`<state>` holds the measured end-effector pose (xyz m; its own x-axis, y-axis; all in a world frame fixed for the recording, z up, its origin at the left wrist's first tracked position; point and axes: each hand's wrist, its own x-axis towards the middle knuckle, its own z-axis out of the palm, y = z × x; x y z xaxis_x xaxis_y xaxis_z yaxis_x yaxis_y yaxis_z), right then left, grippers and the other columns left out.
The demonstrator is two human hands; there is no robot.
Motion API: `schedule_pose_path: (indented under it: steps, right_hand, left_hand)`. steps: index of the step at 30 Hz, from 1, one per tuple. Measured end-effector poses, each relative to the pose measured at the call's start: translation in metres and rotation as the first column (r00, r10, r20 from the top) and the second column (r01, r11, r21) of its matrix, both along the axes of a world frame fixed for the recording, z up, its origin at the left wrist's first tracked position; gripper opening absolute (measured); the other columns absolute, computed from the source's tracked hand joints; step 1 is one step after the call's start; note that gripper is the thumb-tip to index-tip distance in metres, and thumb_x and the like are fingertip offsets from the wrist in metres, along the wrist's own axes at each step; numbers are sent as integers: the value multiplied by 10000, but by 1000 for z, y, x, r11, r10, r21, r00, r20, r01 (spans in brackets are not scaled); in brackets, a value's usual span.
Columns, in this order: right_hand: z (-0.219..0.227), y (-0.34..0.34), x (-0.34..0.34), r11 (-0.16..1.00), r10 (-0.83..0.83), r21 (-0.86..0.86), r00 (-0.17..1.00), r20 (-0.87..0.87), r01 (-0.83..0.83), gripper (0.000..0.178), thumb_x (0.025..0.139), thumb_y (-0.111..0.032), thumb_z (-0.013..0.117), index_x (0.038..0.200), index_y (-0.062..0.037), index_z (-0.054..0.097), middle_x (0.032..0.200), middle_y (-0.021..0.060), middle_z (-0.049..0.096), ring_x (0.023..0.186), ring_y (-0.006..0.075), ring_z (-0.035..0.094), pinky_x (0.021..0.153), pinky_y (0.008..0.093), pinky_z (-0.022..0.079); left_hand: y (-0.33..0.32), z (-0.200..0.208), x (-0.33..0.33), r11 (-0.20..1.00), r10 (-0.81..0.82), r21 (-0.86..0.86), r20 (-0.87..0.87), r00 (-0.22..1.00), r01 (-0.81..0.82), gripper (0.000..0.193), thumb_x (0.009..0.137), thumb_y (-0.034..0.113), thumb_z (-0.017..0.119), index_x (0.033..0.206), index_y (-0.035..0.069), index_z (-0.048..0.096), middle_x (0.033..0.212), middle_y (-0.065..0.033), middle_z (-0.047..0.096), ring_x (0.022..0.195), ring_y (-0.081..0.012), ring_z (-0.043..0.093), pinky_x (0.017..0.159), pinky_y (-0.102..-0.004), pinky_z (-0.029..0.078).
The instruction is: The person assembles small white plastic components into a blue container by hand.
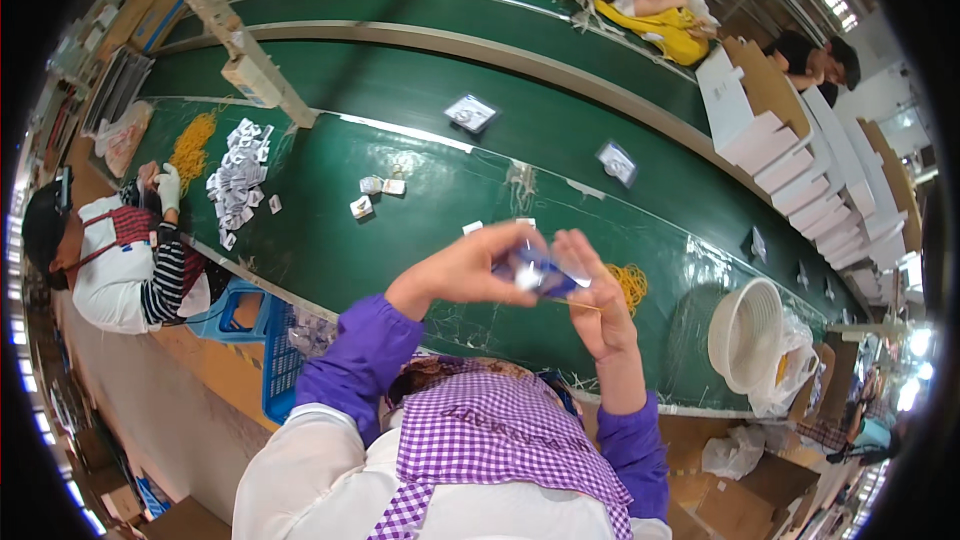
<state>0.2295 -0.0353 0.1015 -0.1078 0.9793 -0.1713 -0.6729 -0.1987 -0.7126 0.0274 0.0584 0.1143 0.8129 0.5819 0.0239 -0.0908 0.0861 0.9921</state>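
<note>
My left hand [470, 267] is closed round the left end of a small blue-and-clear plastic packet [540, 272], held above the green workbench. The packet is shiny and blurred, so its contents cannot be made out. Against its right end is my right hand [602, 305], its fingers mostly stretched upward and slightly smeared. A thin yellow rubber band [588, 307] runs across that hand beside the packet. Just behind the right hand lies a heap of yellow rubber bands [630, 288]. Small white pieces [472, 227] lie partly hidden beyond my left hand.
Three small packs [370, 185] sit left of centre. Farther left, a co-worker [120, 250] sits by a pile of white packs [238, 180] and more yellow bands [194, 152]. Flat packets [471, 113] lie on the green strip beyond. A white basket [745, 335] stands at right.
</note>
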Motion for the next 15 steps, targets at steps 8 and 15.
schedule_pose_path:
  steps: [8,15]
  right_hand:
    - [-26,-2,15,884,433,-374,790,434,-279,299,817,-225,653,994,15,642,859,13,635,773,72,551,713,225,433]
    - [-31,15,11,927,326,-342,779,535,-154,193,824,-212,617,843,-20,610,737,-6,590,658,62,528,598,215,426]
  left_hand:
    - [-28,-40,12,944,-268,-221,-77,960,246,497,697,70,748,1118,28,487,989,-30,577,891,-99,538,773,-269,469]
    - [-44,-68,9,723,176,-676,-13,984,-139,552,688,32,741,1159,29,452,1069,-50,555,967,-136,555,833,-282,469]
